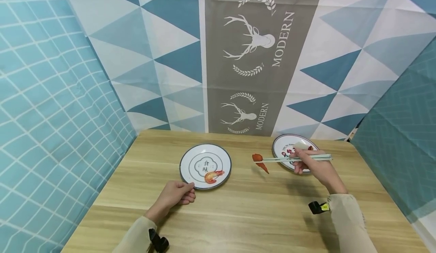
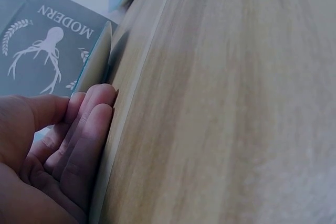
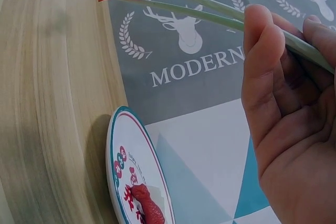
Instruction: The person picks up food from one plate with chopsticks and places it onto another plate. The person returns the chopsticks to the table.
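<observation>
Between thumb and fingers, my left hand (image 1: 175, 194) pinches the near rim of a white plate (image 1: 189, 164) with a dark edge; the left wrist view has this plate (image 2: 95, 59) edge-on. A cooked shrimp (image 1: 212, 176) lies on it. My right hand (image 1: 316, 169) holds pale green chopsticks (image 1: 277, 159), their tips gripping an orange-red food piece (image 1: 257, 158) above the table between the two plates. Behind that hand is a second white plate (image 1: 280, 142) with red lettering. On it, a dark red food piece (image 3: 149, 209) shows in the right wrist view.
The wooden table (image 1: 235, 219) meets a patterned cloth wall (image 1: 238, 56) at the back. Blue grid cloth (image 1: 51, 113) hangs on the left and teal cloth (image 1: 402, 124) on the right. A small black camera (image 1: 318, 207) sits by the right wrist.
</observation>
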`<action>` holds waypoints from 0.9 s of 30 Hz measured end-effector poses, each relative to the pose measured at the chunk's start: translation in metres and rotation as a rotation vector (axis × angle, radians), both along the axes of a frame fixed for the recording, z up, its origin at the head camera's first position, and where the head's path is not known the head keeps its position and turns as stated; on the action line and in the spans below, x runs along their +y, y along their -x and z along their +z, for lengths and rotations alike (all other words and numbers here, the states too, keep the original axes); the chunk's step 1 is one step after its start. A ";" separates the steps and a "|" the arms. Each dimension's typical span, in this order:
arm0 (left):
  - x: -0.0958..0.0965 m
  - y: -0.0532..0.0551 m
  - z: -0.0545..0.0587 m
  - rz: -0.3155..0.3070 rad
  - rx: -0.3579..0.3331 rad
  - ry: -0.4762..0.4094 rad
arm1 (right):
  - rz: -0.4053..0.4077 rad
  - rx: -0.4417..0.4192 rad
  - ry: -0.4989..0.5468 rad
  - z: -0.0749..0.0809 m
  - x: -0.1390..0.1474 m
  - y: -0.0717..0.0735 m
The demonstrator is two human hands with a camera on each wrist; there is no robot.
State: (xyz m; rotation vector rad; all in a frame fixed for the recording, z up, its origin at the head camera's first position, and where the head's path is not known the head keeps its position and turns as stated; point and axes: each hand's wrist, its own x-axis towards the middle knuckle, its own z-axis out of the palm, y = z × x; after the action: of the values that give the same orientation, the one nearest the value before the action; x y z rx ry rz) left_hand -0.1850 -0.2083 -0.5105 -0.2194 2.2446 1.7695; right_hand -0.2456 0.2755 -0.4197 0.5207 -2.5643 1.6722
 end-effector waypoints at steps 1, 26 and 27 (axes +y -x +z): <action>0.000 0.000 0.000 0.001 0.000 0.000 | 0.003 -0.001 0.000 0.000 0.000 0.000; -0.001 0.000 0.000 -0.007 0.012 0.001 | 0.079 0.020 0.026 0.004 -0.012 0.002; -0.001 0.000 0.000 -0.006 0.012 0.001 | 0.082 0.015 0.027 0.004 -0.013 0.002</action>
State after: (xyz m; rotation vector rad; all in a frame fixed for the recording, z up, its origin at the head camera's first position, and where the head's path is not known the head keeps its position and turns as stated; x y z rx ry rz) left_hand -0.1849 -0.2089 -0.5105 -0.2019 2.2525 1.7708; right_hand -0.2477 0.2620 -0.4157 0.6436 -2.5393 1.7176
